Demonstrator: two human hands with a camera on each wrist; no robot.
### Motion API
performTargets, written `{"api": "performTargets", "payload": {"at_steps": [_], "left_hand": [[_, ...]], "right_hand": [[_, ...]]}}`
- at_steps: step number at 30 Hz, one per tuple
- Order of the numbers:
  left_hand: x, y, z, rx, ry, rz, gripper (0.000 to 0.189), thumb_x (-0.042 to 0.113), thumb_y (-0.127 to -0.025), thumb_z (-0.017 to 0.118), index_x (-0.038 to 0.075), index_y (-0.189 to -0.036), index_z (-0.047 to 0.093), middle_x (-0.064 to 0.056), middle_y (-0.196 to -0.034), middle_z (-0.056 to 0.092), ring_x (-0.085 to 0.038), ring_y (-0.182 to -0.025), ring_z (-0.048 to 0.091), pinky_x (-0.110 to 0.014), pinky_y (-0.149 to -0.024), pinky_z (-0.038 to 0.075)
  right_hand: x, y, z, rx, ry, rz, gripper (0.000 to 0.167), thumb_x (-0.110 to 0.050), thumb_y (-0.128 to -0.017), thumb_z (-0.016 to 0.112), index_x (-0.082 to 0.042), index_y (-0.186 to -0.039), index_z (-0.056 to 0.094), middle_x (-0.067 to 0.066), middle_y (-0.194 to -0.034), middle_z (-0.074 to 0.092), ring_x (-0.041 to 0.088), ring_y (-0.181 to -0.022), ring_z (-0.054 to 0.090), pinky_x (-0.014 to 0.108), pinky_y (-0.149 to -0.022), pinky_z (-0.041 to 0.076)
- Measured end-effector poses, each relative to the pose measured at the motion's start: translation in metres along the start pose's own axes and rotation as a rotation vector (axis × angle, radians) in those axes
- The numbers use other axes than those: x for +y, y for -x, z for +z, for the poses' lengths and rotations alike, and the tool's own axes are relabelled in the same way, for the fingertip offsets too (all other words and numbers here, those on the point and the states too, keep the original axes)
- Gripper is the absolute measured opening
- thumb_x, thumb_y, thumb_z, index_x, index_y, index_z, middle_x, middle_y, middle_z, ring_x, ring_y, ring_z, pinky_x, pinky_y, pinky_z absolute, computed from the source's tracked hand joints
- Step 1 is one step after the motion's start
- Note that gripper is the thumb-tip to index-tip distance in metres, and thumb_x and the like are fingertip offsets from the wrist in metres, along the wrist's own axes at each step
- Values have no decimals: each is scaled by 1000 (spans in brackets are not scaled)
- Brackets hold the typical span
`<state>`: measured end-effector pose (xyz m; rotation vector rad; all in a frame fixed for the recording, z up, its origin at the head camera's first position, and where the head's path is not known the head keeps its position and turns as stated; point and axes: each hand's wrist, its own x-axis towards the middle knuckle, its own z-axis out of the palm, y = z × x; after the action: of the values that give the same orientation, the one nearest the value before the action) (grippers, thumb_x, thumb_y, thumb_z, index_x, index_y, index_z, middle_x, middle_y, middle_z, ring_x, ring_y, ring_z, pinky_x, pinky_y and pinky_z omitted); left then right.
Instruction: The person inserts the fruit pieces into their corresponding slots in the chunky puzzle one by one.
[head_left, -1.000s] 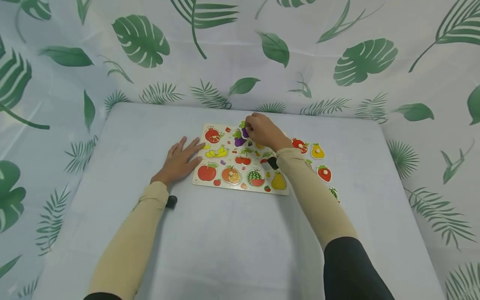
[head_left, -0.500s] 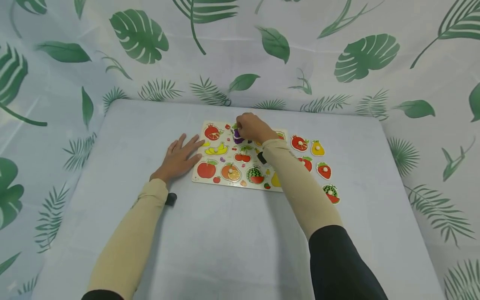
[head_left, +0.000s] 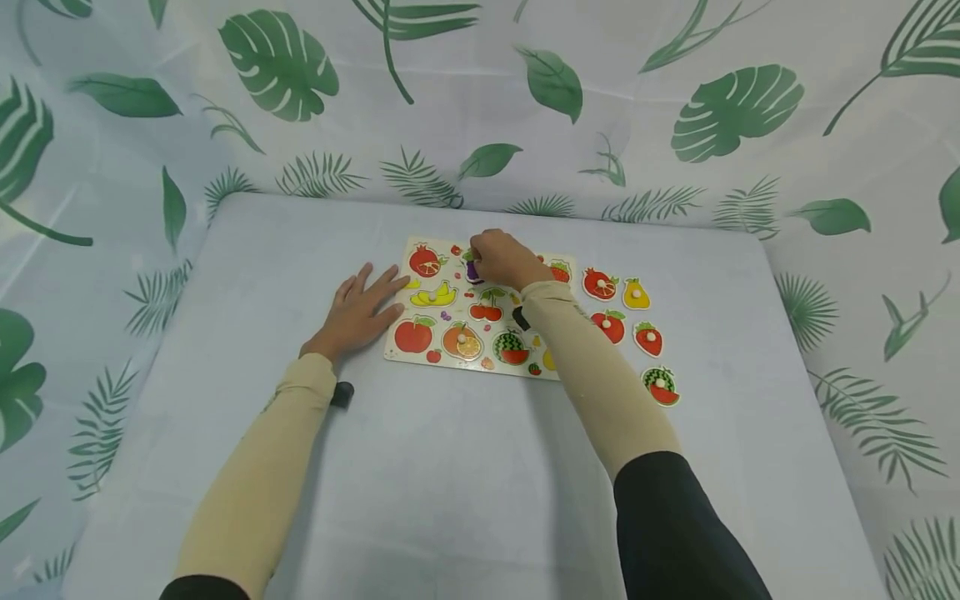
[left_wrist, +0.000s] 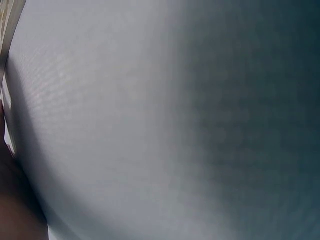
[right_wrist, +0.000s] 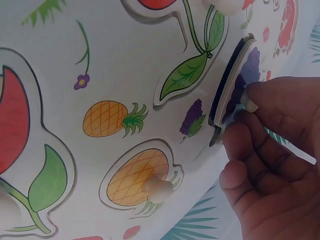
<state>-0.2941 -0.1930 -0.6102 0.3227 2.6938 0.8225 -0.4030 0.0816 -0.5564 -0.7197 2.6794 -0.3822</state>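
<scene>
A fruit peg puzzle board [right_wrist: 125, 65] lies on the white table. My left hand [head_left: 360, 312], fingers spread, rests at its left edge, fingertips on the board. Over the board's back part, my right hand [head_left: 510, 257] pinches the knob of a purple grape puzzle piece [right_wrist: 242, 75] between thumb and fingers. In the right wrist view that piece stands tilted at its recess, one edge raised from the board. The head view shows only a little of the grapes, as the fingers cover the rest. Cherries [head_left: 486, 310] and a pineapple [right_wrist: 137, 177] sit in the board nearby.
To the right of the board lie loose knobbed pieces: a pomegranate [head_left: 600, 284], a pear [head_left: 636, 294], an apple [head_left: 609, 327], a strawberry [head_left: 648, 340] and a watermelon [head_left: 661, 387]. A leaf-patterned cloth [head_left: 450, 83] hangs behind the table. The right forearm covers part of the board.
My right hand has moved a little left with the grape piece, from beside the grape spot to over it. The left hand stays at the board's edge.
</scene>
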Motion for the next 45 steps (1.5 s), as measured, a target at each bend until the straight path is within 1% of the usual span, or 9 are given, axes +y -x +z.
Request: {"api": "performTargets", "payload": {"at_steps": [9,16,22,29,35,39,42,45], "left_hand": [[-2,-1,1,-1,-11,-12,64,45,-112,50,26,-170,33,1,-180,13,-29,-164,-13,-51,-129,-9],[-2,-2,2,-1,-8,-5,63,44,-112,50,24,-170,33,0,-180,13,-30,-164,-12,-52,-129,-9],[-3,-2,2,3,-5,2,63,44,-112,50,25,-170,34,0,-180,14,-29,-164,-12,-51,-129,-8],[-1,-1,0,3,7,7,63,44,-113,49,24,-170,35,0,-180,14,-29,-164,-12,-51,-129,-8],[-1,-2,1,8,-2,10,63,45,-113,49,24,-170,35,0,-180,14,-29,-164,-12,-51,-129,-8],[-1,-1,2,10,-4,8,63,45,-112,48,24,-170,35,0,-180,14,-29,-164,-12,-50,-129,-9],[-1,-1,2,8,0,4,63,44,-112,49,24,-170,35,0,-180,14,-29,-164,-12,-51,-129,-9],[-2,0,1,7,-1,-2,63,45,-112,50,25,-170,35,0,-180,14,-28,-164,-12,-51,-129,-9]], "right_hand": [[0,1,0,-21,3,24,8,-5,-104,58,-1,-105,65,14,-102,62,27,-92,53,40,-83,48],[0,3,0,-35,-12,40,8,-6,-104,60,-1,-106,66,14,-104,63,28,-93,54,41,-85,49],[1,2,1,-33,-18,37,7,-6,-103,59,-2,-104,65,14,-102,62,28,-91,52,41,-83,47],[1,1,3,-33,-22,34,8,-6,-104,58,-1,-103,65,15,-101,62,28,-90,52,41,-82,47],[1,0,2,-48,-7,45,10,-7,-104,59,0,-107,66,14,-104,64,28,-94,54,41,-87,50],[-1,4,0,-50,-13,51,11,-8,-105,60,0,-109,66,15,-106,64,29,-96,55,42,-89,51],[-1,8,-1,-45,-23,46,16,-9,-105,60,0,-115,67,15,-112,66,29,-99,57,42,-92,52],[1,13,-3,-30,-29,20,23,-10,-105,60,2,-123,68,17,-118,68,30,-104,61,43,-97,52]]}}
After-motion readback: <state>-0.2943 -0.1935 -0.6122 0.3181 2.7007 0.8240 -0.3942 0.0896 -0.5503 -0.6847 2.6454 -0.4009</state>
